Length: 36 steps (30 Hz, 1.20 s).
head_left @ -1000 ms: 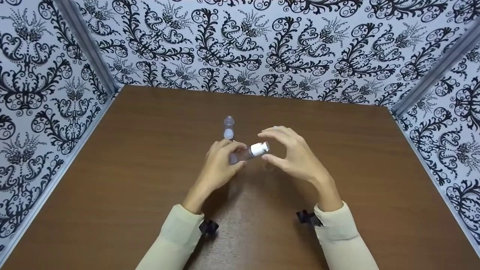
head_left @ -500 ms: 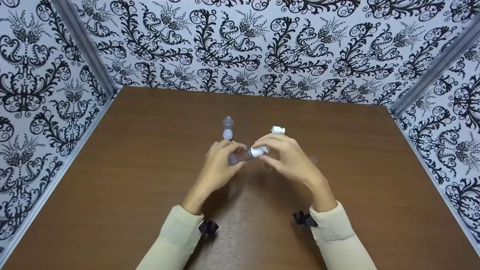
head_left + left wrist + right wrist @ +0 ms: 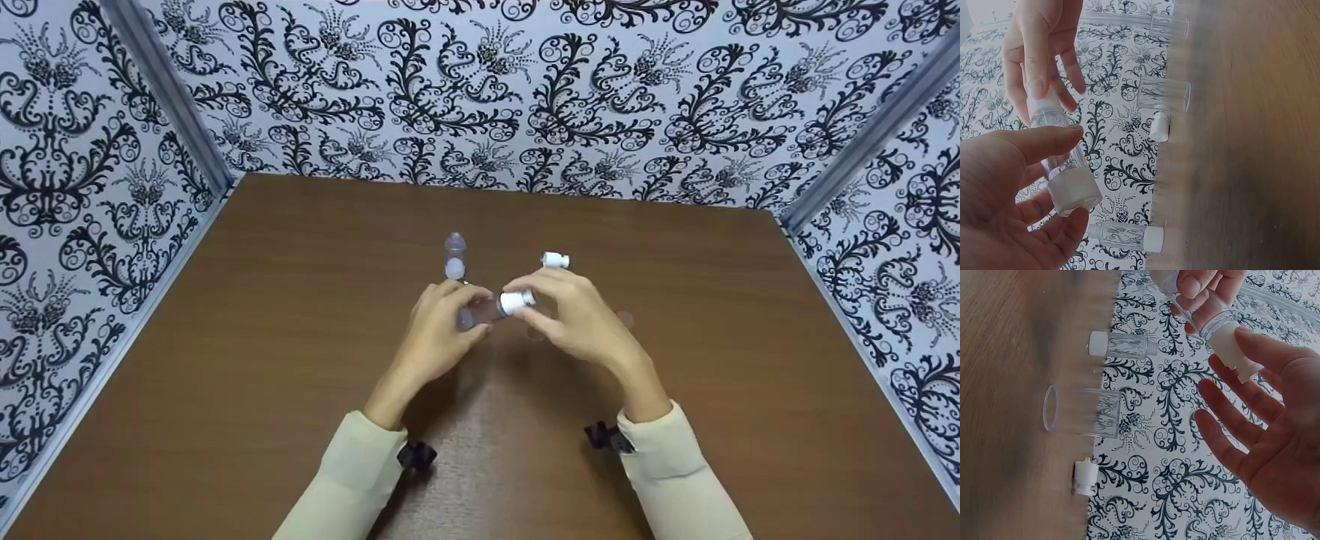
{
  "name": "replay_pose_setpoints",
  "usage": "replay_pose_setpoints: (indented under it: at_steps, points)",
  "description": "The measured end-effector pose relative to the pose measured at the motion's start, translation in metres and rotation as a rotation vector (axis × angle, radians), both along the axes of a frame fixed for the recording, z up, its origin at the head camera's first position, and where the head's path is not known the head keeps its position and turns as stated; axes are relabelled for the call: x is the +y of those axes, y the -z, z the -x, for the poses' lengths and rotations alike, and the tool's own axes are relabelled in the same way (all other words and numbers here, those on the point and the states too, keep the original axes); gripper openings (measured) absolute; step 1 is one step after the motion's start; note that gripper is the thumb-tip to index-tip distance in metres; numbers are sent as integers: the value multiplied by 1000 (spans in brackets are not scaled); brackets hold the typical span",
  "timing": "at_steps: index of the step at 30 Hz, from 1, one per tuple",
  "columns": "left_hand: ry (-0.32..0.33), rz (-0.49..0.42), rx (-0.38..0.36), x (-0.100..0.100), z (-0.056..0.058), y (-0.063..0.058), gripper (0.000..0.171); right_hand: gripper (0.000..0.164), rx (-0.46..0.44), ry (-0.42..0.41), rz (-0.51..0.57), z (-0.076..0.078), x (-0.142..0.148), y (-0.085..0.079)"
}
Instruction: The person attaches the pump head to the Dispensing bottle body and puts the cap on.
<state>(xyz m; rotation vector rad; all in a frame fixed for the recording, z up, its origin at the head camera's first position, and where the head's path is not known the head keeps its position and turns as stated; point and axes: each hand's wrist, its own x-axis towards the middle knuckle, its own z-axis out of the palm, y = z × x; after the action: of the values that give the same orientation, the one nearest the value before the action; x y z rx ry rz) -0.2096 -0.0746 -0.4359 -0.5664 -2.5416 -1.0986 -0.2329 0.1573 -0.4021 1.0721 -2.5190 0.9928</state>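
My left hand point(image 3: 442, 322) grips a clear bottle point(image 3: 1075, 157) with a white base, held tilted above the table. On the bottle's neck sits a white pump top point(image 3: 514, 301), pointing to the right. My right hand point(image 3: 581, 315) pinches this pump top between thumb and fingertips, as the right wrist view shows from close by. Beyond the left hand a second clear bottle point(image 3: 455, 251) with a white base stands upright, its neck without a pump. Past the right fingers lies another white pump top point(image 3: 556, 259).
Two clear caps stand on the brown table point(image 3: 262, 315): one cap point(image 3: 1165, 95) lies below the hands, and another cap point(image 3: 625, 320) is partly hidden by the right hand. Patterned black-and-white walls point(image 3: 480, 97) enclose the table's back and sides.
My right hand has moved left and its thumb and fingers have closed on the pump top. This uncovered the loose pump top and a clear cap. The left hand has stayed in place.
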Motion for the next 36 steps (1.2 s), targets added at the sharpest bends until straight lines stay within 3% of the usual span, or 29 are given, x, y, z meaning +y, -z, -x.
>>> replay_pose_setpoints:
  at_steps: [8,16,21,26,36]
  points:
    - [-1,7,10,1,1,1,36,21,-41,32,-3,0,-2,1]
    - [13,7,21,1,-1,2,36,15,-126,130,-6,0,-4,3]
    - [22,-3,21,1,-2,1,36,30,-148,152,-28,-2,-2,0]
    - [14,-2,21,0,-1,1,36,50,-120,121,9,-3,5,-7]
    - [6,-2,-2,0,-2,0,36,59,25,-25,61,-2,11,-12]
